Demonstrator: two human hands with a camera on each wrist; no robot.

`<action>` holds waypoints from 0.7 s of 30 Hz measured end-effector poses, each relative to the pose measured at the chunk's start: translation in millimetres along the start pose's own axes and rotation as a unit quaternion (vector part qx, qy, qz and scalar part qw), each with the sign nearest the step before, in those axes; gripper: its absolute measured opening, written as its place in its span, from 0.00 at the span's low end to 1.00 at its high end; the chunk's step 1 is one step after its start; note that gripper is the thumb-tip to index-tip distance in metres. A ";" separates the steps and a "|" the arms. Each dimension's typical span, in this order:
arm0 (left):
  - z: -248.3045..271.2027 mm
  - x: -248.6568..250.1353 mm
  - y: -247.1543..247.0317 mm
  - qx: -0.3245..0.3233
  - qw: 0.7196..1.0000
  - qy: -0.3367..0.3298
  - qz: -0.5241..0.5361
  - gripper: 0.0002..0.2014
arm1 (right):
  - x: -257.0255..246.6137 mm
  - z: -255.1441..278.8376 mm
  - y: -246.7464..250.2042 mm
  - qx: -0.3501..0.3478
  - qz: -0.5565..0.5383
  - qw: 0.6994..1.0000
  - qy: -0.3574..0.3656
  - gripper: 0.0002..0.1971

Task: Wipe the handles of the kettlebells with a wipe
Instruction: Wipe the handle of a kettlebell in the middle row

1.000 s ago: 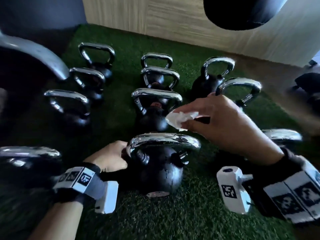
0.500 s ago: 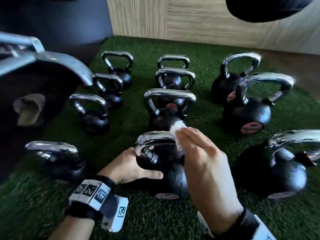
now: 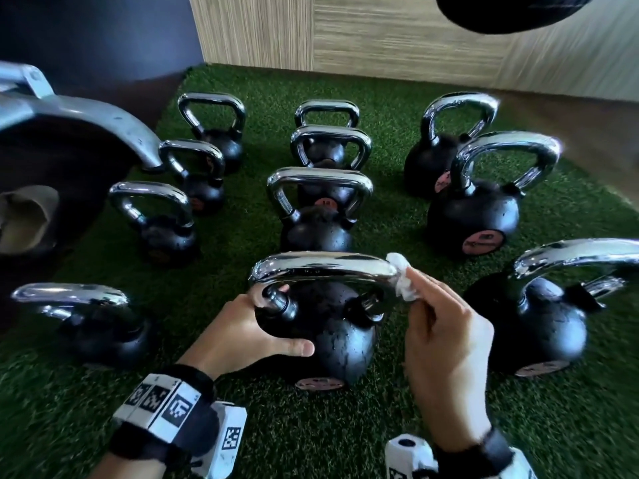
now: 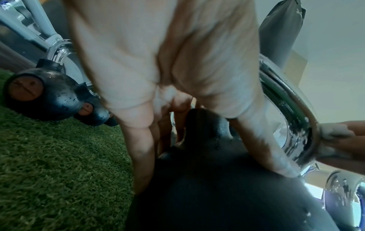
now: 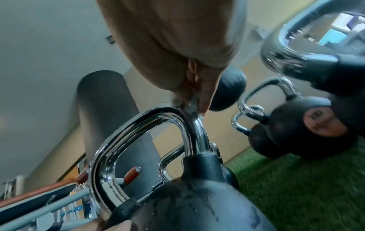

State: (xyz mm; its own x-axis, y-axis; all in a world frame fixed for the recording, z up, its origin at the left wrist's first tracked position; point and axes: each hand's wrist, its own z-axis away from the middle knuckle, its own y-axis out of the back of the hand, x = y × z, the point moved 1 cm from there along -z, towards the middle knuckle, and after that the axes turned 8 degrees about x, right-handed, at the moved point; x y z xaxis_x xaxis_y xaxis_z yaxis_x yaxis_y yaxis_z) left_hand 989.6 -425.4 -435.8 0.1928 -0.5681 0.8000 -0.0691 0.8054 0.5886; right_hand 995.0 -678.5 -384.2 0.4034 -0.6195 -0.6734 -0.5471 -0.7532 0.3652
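Note:
The nearest black kettlebell (image 3: 339,337) stands on the turf, its chrome handle (image 3: 321,267) arching over it. My left hand (image 3: 242,330) grips its left shoulder, thumb across the front of the ball and fingers behind the handle's left foot. My right hand (image 3: 442,326) pinches a crumpled white wipe (image 3: 403,280) against the handle's right corner. In the left wrist view the wipe (image 4: 333,131) wraps the handle (image 4: 292,112) at the far right. The right wrist view shows the wipe (image 5: 183,103) pressed on the handle's (image 5: 138,125) top bend.
Several more chrome-handled kettlebells (image 3: 473,216) stand in rows on the green turf (image 3: 311,426), close on both sides and behind. A dark machine with a grey metal arm (image 3: 86,112) is at the left. A wood-panel wall (image 3: 380,36) closes the back; a dark bag (image 3: 518,8) hangs overhead.
My right hand has brought the wipe down onto the near handle and slid it from the top middle to the right corner. The left hand keeps its hold on the kettlebell.

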 end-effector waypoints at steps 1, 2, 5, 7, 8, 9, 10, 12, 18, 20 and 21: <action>0.2 0.9 0.1 -0.001 1.000 0.003 -0.001 0.49 | 1.7 2.7 0.1 0.007 0.002 1.000 -0.010 0.24; 0.3 1.5 0.1 -0.001 1.000 0.006 -0.005 0.48 | 2.0 5.8 -0.3 0.012 0.005 1.000 -0.012 0.24; 5.7 2.4 -1.1 0.013 0.999 0.027 -0.020 0.39 | 3.1 13.4 -1.6 0.023 -0.004 0.999 -0.029 0.21; 11.3 1.8 -2.6 0.025 0.999 0.036 -0.027 0.34 | 11.6 16.6 -4.1 0.026 -0.021 0.995 -0.090 0.18; 14.5 2.7 -3.0 0.032 0.998 0.043 -0.029 0.32 | 18.0 19.7 -7.2 0.022 -0.033 0.990 -0.132 0.16; 17.7 4.1 -3.2 0.040 0.998 0.048 -0.032 0.32 | 23.8 23.2 -10.7 0.014 -0.050 0.984 -0.172 0.14; 20.6 5.1 -3.6 0.049 0.997 0.048 -0.036 0.34 | 29.3 27.4 -14.4 0.002 -0.064 0.978 -0.201 0.12; 26.5 9.8 -4.3 0.070 0.995 0.048 -0.043 0.35 | 35.8 34.5 -18.4 -0.029 -0.068 0.970 -0.231 0.10; 56.6 28.7 0.7 0.224 0.952 -0.013 -0.208 0.26 | 40.1 34.6 8.1 -0.133 -0.054 0.963 -0.226 0.15; 67.3 31.9 1.8 0.255 0.949 -0.102 -0.153 0.24 | 33.7 32.6 17.5 -0.168 -0.114 0.949 -0.240 0.14; 70.6 34.7 0.1 0.236 0.962 -0.129 -0.055 0.20 | 26.0 31.2 20.8 -0.197 -0.145 0.939 -0.240 0.14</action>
State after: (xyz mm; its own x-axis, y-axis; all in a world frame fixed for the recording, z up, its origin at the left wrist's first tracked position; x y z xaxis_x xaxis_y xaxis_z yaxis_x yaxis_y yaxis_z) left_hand 927.2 -456.9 -399.8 -0.0215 -0.7178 0.6959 -0.5105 0.6064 0.6097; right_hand 971.2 -703.4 -414.2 0.0657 -0.2753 -0.9591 -0.1127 -0.9571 0.2670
